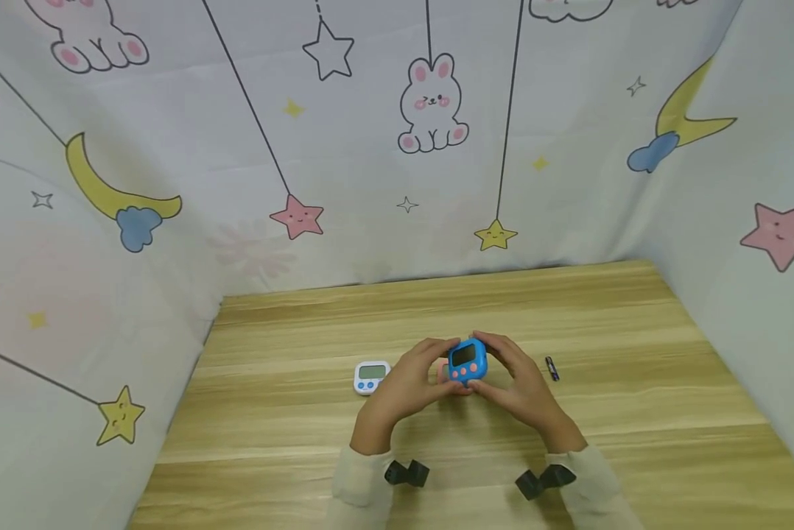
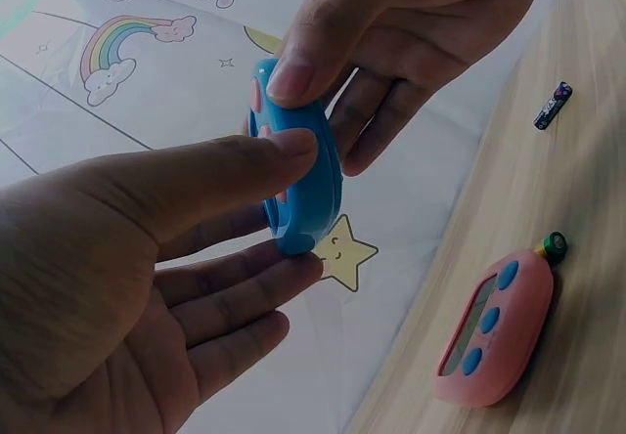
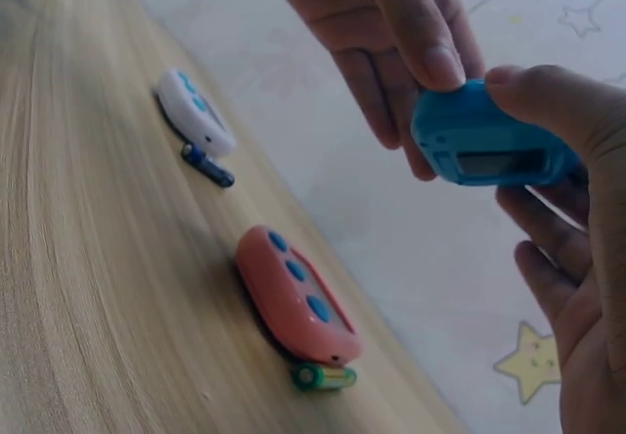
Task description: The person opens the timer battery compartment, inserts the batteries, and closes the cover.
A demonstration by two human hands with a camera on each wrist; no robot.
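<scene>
Both hands hold a blue digital timer (image 1: 468,359) above the table. Its dark screen and pink buttons face up toward the head camera. The left hand (image 1: 405,379) pinches its left side between thumb and fingers; the right hand (image 1: 520,381) grips the opposite side. In the left wrist view, both thumbs press on the blue timer (image 2: 305,175) from the same side. A pink timer (image 2: 499,331) with blue buttons lies on the table below, partly hidden by the hands in the head view. A green battery (image 3: 325,376) lies against its edge.
On the wooden table (image 1: 271,442), a white timer (image 1: 372,377) lies left of the left hand, with a dark blue battery (image 3: 207,164) beside it. Another dark battery (image 1: 552,368) lies right of the right hand. Printed white cloth (image 1: 370,169) hangs around the table's back and sides.
</scene>
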